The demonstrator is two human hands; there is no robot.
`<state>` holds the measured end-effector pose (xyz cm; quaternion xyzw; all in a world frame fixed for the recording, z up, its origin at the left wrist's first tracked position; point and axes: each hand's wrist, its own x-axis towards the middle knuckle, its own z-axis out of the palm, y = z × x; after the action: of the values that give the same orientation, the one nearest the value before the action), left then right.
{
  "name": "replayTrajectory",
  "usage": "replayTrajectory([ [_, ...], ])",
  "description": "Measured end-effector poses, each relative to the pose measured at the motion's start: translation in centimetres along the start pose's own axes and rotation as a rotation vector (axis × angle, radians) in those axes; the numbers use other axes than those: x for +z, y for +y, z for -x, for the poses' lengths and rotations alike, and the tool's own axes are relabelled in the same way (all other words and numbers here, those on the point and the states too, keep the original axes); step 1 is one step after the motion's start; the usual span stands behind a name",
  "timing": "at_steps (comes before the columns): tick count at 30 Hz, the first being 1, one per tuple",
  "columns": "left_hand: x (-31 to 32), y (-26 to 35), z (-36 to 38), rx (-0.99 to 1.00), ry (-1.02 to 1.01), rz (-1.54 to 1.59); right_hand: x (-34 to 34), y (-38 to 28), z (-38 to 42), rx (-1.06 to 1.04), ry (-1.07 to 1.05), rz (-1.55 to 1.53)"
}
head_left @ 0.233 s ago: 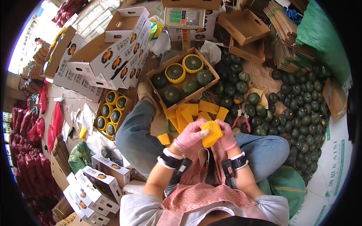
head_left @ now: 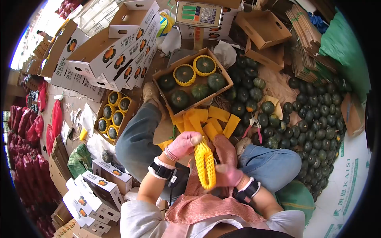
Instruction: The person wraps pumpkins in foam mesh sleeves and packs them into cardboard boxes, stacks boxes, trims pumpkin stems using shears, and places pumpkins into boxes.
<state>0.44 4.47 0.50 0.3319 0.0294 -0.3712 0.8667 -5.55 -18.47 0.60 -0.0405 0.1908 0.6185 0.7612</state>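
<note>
A yellow foam net sleeve (head_left: 205, 164) hangs upright over my lap, its ring opened into a long loop. My left hand (head_left: 184, 145), in a pink glove, pinches its top end. Just right of the sleeve is my right hand (head_left: 229, 175), also gloved in pink and smeared by motion; its fingers cannot be made out clearly. In front of my hands, flat yellow foam sleeves (head_left: 214, 119) lie in a pile. Beyond them stands an open carton (head_left: 163, 106) of dark green squashes, two of which (head_left: 184, 75) (head_left: 204, 65) wear yellow nets.
A small carton (head_left: 126, 126) of netted squashes stands at the left. White printed boxes (head_left: 107, 55) are stacked behind it. A scale (head_left: 198, 15) is at the top. Many loose squashes (head_left: 313, 119) cover the floor at right, with pink-handled clippers (head_left: 259, 135) nearby.
The sleeve has gone from bunched between both hands to hanging stretched from my left hand. My right hand has dropped lower and away from the left. The view has shifted slightly.
</note>
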Motion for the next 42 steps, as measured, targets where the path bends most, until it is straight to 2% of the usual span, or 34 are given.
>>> replayTrajectory([
  [2, 2.3, -0.6, -0.2, 0.012, 0.187, 0.142, -1.0, -1.2, 0.8, -0.090, 0.101, 0.445],
  [4, 2.0, -0.3, -1.3, 0.057, 0.137, 0.202, 2.8, -4.9, 1.0, -0.556, 0.159, 0.542],
  [5, 2.6, 2.2, -1.7, -0.079, -0.011, 0.333, 4.6, -7.9, 0.7, -0.787, 0.186, 0.593],
  [6, -1.2, 0.7, -3.3, -0.091, -0.008, 0.223, 3.9, -11.3, 1.2, -0.688, 0.044, 0.672],
  [8, -2.5, 3.1, -5.7, -0.076, 0.023, 0.003, 5.7, -14.8, -1.9, -0.815, 0.358, 0.661],
  [9, -3.1, 3.8, -7.8, -0.045, 0.124, -0.104, 5.0, -16.9, -4.2, -0.922, 0.694, 0.534],
  [10, -4.9, 3.9, -11.1, 0.161, 0.236, -0.406, 5.0, -19.2, -4.6, -0.902, 0.756, 0.848],
  [11, -6.3, 5.2, -13.7, 0.257, 0.383, -0.666, 4.6, -22.5, -5.5, -0.763, 0.958, 1.177],
  [12, -7.1, 5.8, -16.1, 0.368, 0.531, -0.794, 1.2, -25.1, -7.3, -1.058, 1.025, 1.672],
  [13, -9.4, 5.6, -18.7, 0.384, 0.662, -1.030, 1.1, -26.5, -8.5, -1.012, 1.171, 1.760],
  [14, -10.7, 5.4, -21.1, 0.387, 0.779, -1.151, 0.8, -28.2, -9.3, -0.852, 1.280, 1.881],
  [16, -11.6, 5.5, -24.3, 0.310, 0.933, -1.275, 2.1, -30.4, -10.5, -0.481, 1.302, 1.492],
  [18, -11.8, 5.6, -26.0, 0.219, 0.903, -1.258, 0.9, -32.2, -11.7, -0.310, 1.143, 1.129],
  [19, -12.0, 5.6, -26.6, 0.176, 0.887, -1.250, 0.5, -32.9, -10.8, -0.320, 1.074, 0.963],
  [20, -12.1, 6.0, -26.9, 0.153, 0.823, -1.172, -0.1, -33.7, -10.4, -0.296, 1.009, 1.041],
  [22, -12.3, 7.0, -27.1, 0.121, 0.699, -1.020, -1.0, -34.8, -9.7, -0.240, 0.972, 0.931],
  [24, -13.1, 7.7, -27.4, 0.041, 0.593, -1.000, -1.2, -35.2, -9.3, -0.221, 0.894, 0.932],
  [26, -13.5, 7.6, -27.6, 0.093, 0.589, -1.071, -2.4, -35.4, -9.0, -0.302, 0.851, 0.899],
  [28, -12.2, 9.3, -25.9, 0.156, 0.606, -1.157, -1.5, -33.8, -9.7, -0.492, 0.792, 0.893],
  [29, -11.7, 9.7, -24.5, 0.273, 0.648, -1.132, -0.3, -32.4, -9.6, -0.599, 0.775, 0.894],
  [30, -11.1, 9.7, -22.9, 0.374, 0.675, -1.106, 3.0, -30.7, -9.4, -0.617, 0.769, 1.002],
  [32, -10.1, 9.3, -19.4, 0.434, 0.770, -1.043, 4.1, -28.2, -10.7, -0.649, 0.856, 1.166],
  [34, -11.3, 7.2, -17.0, 0.395, 0.816, -0.996, -1.2, -27.9, -13.5, -1.234, 0.783, 1.873],
  [35, -12.6, 5.3, -16.6, 0.472, 0.838, -0.971, -1.6, -27.2, -14.3, -1.128, 0.903, 1.827],
  [36, -12.7, 4.4, -16.0, 0.546, 0.864, -0.943, -2.6, -26.8, -14.6, -1.213, 0.850, 1.816],
  [38, -12.8, 5.0, -16.2, 0.542, 0.861, -1.020, -3.7, -27.5, -15.4, -1.400, 0.834, 1.743],
  [40, -12.6, 5.8, -16.7, 0.540, 0.830, -1.093, -5.1, -28.3, -15.4, -1.247, 0.808, 1.619],
  [42, -12.9, 6.3, -17.5, 0.543, 0.825, -1.045, -4.3, -28.9, -15.2, -1.261, 0.819, 1.603],
])
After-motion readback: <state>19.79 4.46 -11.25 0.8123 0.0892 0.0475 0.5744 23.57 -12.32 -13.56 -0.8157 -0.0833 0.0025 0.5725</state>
